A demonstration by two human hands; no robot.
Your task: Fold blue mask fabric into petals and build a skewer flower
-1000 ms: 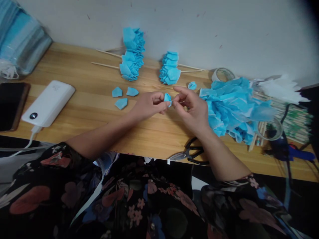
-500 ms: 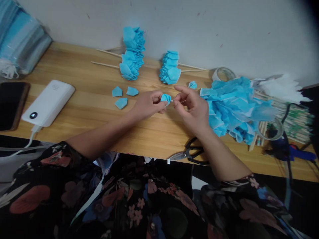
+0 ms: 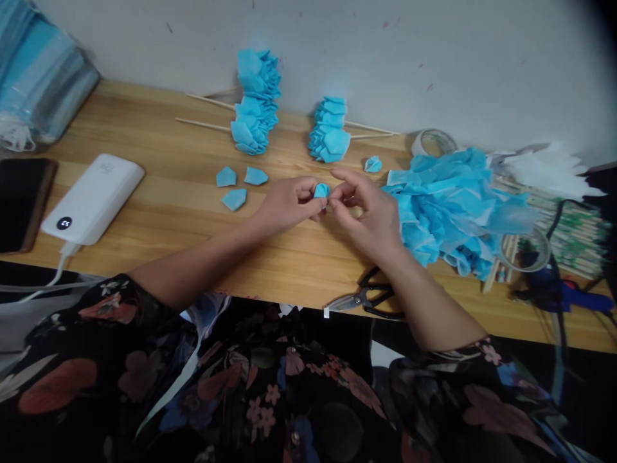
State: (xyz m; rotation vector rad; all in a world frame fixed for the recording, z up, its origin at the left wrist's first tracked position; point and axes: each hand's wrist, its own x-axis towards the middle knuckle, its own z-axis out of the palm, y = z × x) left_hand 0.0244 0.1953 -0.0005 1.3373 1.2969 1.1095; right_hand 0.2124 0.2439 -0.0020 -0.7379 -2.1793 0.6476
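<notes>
A small folded blue fabric flower bud [image 3: 321,190] is gripped between the thumb and fingers of my left hand [image 3: 288,203]. My right hand [image 3: 370,209] pinches close against the bud's lower right side, and what its fingertips hold is too small to make out. Left of my hands, a few cut blue petals [image 3: 234,199] lie flat on the wooden table [image 3: 193,225]. Another small blue bud [image 3: 373,164] rests just beyond my right hand. Farther back lie finished blue flowers [image 3: 250,132] on thin sticks, with a second pair of blue flowers [image 3: 330,140] to their right.
Black-handled scissors [image 3: 364,299] lie at the table's front edge below my right forearm. To the right are a heap of blue fabric [image 3: 443,206], tape rolls [image 3: 527,251] and a blue glue gun [image 3: 578,297]. A white power bank [image 3: 94,199] and a phone [image 3: 24,202] lie left.
My right fingers have moved left, up against the bud; the thin pale strand between them and the bud no longer shows. The bud has turned slightly in my left hand.
</notes>
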